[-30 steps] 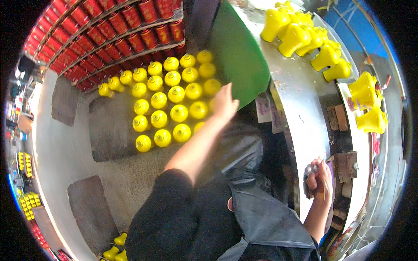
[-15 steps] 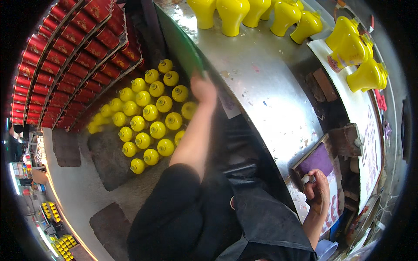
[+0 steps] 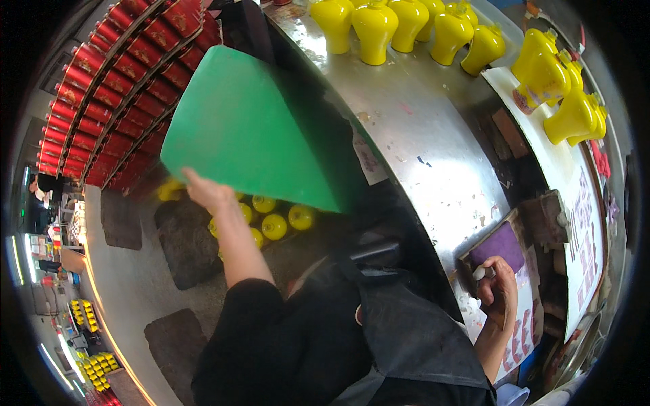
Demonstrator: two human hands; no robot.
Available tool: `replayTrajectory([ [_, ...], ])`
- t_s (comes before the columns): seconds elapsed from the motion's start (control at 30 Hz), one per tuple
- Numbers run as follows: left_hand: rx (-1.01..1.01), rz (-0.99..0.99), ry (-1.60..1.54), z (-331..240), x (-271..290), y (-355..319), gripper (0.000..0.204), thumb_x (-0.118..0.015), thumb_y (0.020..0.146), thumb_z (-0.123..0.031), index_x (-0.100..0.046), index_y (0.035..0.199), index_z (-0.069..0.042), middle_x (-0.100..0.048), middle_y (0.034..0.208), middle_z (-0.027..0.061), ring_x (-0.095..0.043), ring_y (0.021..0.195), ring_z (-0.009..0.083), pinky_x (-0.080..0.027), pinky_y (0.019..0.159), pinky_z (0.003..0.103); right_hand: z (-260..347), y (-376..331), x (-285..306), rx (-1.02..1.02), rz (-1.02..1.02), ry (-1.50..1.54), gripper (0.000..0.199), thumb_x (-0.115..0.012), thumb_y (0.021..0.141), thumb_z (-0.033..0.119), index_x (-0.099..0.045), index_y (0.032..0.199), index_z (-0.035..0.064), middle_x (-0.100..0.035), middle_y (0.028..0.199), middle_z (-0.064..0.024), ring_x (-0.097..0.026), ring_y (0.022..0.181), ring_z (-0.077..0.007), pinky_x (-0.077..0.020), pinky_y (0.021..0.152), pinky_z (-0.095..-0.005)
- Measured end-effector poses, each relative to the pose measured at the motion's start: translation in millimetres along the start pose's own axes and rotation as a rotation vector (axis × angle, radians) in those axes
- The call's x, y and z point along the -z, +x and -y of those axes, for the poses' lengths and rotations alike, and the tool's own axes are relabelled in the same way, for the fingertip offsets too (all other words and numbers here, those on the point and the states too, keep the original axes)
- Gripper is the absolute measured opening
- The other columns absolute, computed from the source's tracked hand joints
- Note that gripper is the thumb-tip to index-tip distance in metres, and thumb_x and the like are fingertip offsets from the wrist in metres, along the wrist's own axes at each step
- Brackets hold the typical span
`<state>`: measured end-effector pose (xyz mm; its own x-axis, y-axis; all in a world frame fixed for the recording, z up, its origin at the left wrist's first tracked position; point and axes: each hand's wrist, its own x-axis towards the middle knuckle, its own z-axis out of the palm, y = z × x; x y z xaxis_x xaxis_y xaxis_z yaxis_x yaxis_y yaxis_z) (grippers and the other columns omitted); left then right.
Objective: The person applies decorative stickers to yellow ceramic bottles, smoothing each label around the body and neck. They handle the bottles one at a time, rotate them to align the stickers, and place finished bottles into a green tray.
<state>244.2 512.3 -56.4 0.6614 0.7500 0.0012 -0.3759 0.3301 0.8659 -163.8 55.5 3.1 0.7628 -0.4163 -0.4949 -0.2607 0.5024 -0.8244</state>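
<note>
My left hand [image 3: 215, 196] grips the lower left corner of a large flat green board [image 3: 250, 128]. The board is slanted over a group of yellow bottles [image 3: 274, 227] and hides most of them. My right hand [image 3: 500, 287] rests beside a purple pad [image 3: 499, 245] on the metal table [image 3: 433, 183]. Its fingers are closed around a small white rounded piece [image 3: 481, 272], partly covered, whose kind I cannot make out.
Glossy yellow vase-shaped bottles [image 3: 374, 34] line the table's far end. More yellow bottles [image 3: 570, 118] stand on a white board [image 3: 581, 223] at right. A tall rack of red cylinders [image 3: 112, 101] rises at left. Dark mats [image 3: 177, 348] lie on the floor.
My left hand has swung left from the table's edge, bringing the green board with it. The board's broad face now covers many yellow bottles that showed before. My right hand stays by the pad.
</note>
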Motion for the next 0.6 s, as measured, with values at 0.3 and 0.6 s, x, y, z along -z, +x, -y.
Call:
replayTrajectory([
  [0.3, 0.229, -0.126, -0.181, -35.4, 202.7, 73.2, 0.061, -0.031, 0.113, -0.048, -0.046, 0.149, -0.002, -0.051, 0.15, 0.0115, -0.054, 0.129, 0.0313, -0.047, 0.108, 0.045, -5.7, 7.3, 15.9, 0.034, 0.154, -0.003, 0.03, -0.051, 0.107, 0.041, -0.061, 0.109, 0.0126, -0.042, 0.046, 0.0002, -0.031, 0.034, -0.0095, -0.0238, 0.037, -0.0277],
  [0.6, 0.357, -0.494, -0.143, 16.0, 345.7, 82.6, 0.064, -0.027, 0.113, -0.05, -0.038, 0.156, -0.005, -0.04, 0.16, 0.0126, -0.046, 0.139, 0.0337, -0.04, 0.115, 0.048, -4.5, 11.2, 19.1, -0.028, 0.108, -0.051, 0.03, -0.048, 0.109, 0.042, -0.061, 0.111, 0.0147, -0.041, 0.048, 0.0007, -0.029, 0.035, -0.0101, -0.0222, 0.037, -0.0275],
])
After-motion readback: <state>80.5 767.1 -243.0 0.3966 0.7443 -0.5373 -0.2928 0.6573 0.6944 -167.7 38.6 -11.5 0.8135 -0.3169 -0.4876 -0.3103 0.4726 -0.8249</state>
